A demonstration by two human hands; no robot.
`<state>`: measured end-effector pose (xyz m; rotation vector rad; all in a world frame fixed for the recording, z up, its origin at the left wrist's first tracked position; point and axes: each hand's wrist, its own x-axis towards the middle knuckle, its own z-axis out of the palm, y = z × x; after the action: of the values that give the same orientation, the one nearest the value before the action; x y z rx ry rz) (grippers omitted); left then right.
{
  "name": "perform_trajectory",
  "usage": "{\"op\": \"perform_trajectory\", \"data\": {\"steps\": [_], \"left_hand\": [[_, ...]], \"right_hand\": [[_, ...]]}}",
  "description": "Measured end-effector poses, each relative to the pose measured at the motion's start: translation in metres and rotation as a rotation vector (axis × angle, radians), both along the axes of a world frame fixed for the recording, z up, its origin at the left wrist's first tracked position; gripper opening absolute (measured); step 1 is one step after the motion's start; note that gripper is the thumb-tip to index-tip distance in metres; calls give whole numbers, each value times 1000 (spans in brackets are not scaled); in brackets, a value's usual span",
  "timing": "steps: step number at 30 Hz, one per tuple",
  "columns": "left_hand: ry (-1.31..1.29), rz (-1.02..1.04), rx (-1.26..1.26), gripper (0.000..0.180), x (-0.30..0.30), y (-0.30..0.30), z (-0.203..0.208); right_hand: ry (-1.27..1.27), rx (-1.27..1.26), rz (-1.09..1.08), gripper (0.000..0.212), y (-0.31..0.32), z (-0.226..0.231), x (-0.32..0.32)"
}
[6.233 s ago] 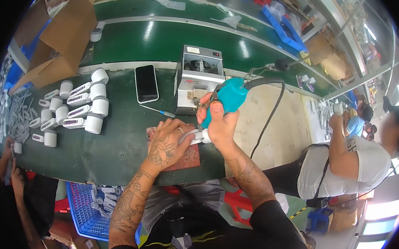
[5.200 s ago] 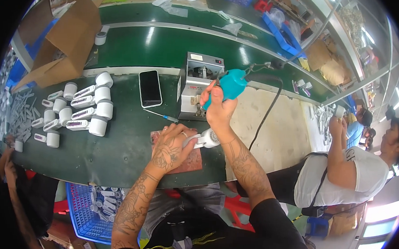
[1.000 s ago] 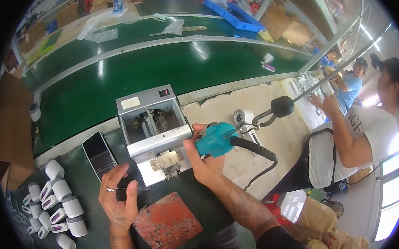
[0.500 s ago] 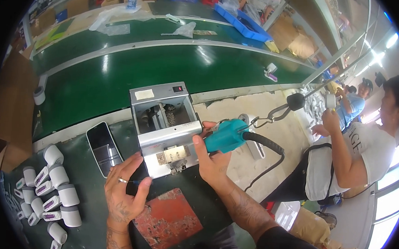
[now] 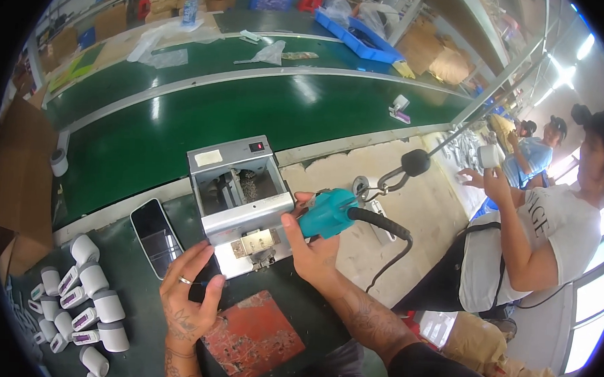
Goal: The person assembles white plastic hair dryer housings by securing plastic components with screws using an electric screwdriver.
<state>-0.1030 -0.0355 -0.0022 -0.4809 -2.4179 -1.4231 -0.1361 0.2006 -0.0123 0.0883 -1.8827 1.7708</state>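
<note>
My right hand [image 5: 317,256] is wrapped round a teal electric screwdriver [image 5: 326,214], tilted beside the right side of a grey metal screw feeder [image 5: 247,211]. The screwdriver's tip is hidden behind my hand and the feeder. A black cable [image 5: 385,223] leaves its back end, and a hook with a black knob [image 5: 414,163] hangs it from a cord. My left hand [image 5: 188,295], with a ring, has its fingers apart and fingertips at the feeder's front left corner. A thin dark strip shows between its thumb and fingers; I cannot tell what it is. Loose screws lie in the feeder's open tray.
A phone [image 5: 157,237] lies left of the feeder, a worn red plate [image 5: 253,336] in front. Several white-and-grey cylindrical devices [image 5: 93,280] cluster at left. Beyond runs a green belt [image 5: 202,132] with one device [image 5: 400,109]. A co-worker [image 5: 549,222] at right holds a white part.
The view has shifted slightly. My right hand and the screwdriver stay by the feeder's right side; my left hand keeps its place at the corner. The co-worker's hands have moved a little.
</note>
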Motion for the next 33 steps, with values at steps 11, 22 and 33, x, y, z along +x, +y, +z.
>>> {"op": "perform_trajectory", "data": {"steps": [11,22,33], "left_hand": [[5,-33,26,38,5,-8,-7],[71,-78,-17,36,4,10,13],[35,-62,-47,33,8,13,20]], "right_hand": [[-90,234,-34,39,-3,-32,-7],[65,235,-67,27,9,11,3],[-1,247,-21,38,12,16,8]]}}
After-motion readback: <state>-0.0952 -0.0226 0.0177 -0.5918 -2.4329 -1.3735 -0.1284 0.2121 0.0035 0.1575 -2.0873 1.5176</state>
